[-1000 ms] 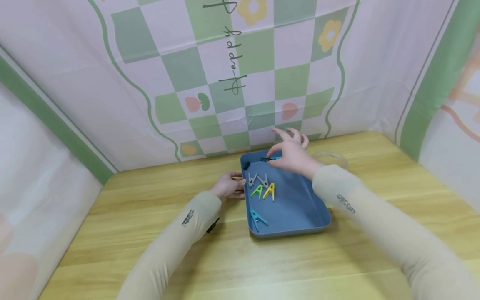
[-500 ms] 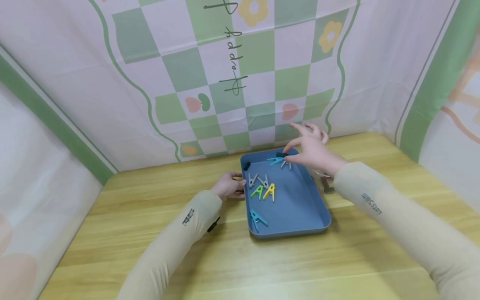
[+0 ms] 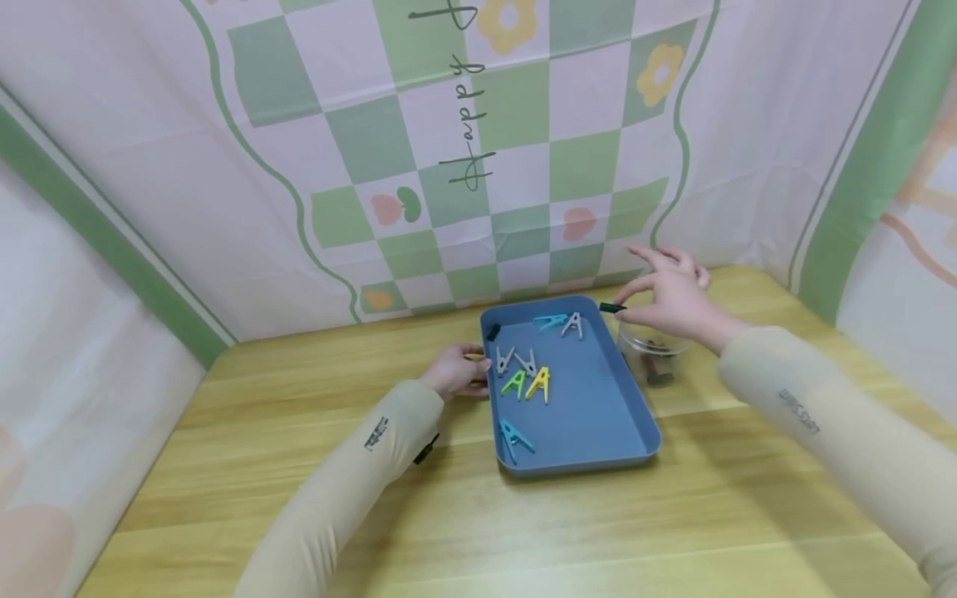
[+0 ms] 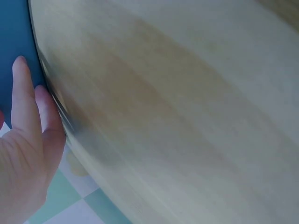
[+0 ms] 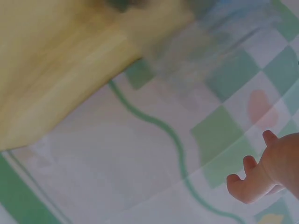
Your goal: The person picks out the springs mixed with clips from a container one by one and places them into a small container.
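Note:
My right hand (image 3: pixel 673 299) pinches a small black clip (image 3: pixel 611 308) between thumb and index finger, past the right rim of the blue tray. Just beneath that hand stands a clear round jar (image 3: pixel 652 349) with dark pieces inside. The left hand (image 3: pixel 456 370) touches the left wall of the blue tray (image 3: pixel 591 415); its fingers lie fairly straight against the wall in the left wrist view. Inside the tray are a yellow clothespin (image 3: pixel 538 383), a green clothespin (image 3: pixel 514 383), grey clothespins (image 3: pixel 572 325), blue clothespins (image 3: pixel 516 438) and another black clip (image 3: pixel 493 332).
The tray and jar stand on a wooden table (image 3: pixel 336 515). A checkered curtain (image 3: pixel 516 183) hangs behind the table's far edge, with more cloth on both sides. The right wrist view shows the jar only as a blur.
My right hand has moved right with the black clip, from above the tray's far end to over the jar. The left hand and the tray have stayed in place.

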The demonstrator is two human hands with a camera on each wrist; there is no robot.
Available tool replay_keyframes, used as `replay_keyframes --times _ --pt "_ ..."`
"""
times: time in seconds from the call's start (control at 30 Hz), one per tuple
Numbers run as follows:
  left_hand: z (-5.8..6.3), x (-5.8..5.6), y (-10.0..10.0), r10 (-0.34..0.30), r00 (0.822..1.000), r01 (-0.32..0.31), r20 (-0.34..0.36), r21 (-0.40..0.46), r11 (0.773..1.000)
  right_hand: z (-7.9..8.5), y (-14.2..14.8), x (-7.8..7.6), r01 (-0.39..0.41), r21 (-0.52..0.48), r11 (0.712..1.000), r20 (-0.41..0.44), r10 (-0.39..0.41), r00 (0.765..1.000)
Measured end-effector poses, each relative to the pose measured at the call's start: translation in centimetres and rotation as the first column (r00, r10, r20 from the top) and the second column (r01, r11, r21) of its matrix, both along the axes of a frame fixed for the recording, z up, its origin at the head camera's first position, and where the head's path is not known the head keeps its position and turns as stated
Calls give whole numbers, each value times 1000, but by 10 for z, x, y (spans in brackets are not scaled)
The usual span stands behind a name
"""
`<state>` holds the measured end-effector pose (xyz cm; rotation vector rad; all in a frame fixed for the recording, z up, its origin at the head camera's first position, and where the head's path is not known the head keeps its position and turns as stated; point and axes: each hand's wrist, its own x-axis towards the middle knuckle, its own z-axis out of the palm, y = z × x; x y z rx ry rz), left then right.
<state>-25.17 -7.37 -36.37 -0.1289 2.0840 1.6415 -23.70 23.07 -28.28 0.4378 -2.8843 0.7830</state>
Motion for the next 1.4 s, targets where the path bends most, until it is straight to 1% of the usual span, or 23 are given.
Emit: replay_keyframes --times 0.23,0.5,0.87,1.03,1.4 --pt "-2 0 0 0 1000 0 -7 0 1000 -10 26 -1 21 7 1000 21 -21 1000" --pt "-3 0 -1 -3 1000 3 -6 4 1000 -18 42 1 35 22 999 58 -37 998" --pt "-2 2 -1 1 1000 -1 -2 -12 1000 -22 47 2 35 68 997 83 -41 996" --pt "-2 2 0 -1 1000 1 -3 -15 1000 -23 47 2 30 66 997 85 -36 996" --pt "-1 -1 1 6 1000 -6 -1 -20 1000 -23 45 -1 30 83 996 83 -37 996"
